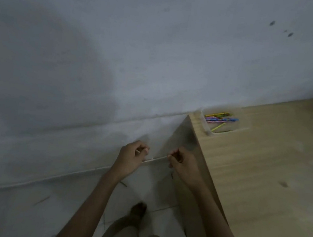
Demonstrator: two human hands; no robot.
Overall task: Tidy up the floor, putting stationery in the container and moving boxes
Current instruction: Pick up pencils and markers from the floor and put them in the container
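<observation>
Head view: a person's left hand [132,159] and right hand [184,166] hold a thin pale stick [156,159] between them above the floor [11,216], close to the wall [122,35]. The fingers [144,150] of each hand are curled, pinching one end. A clear container [207,129] of coloured pens [220,119] sits at the counter [263,171] corner by the wall. Other sticks [42,200] lie on the floor.
</observation>
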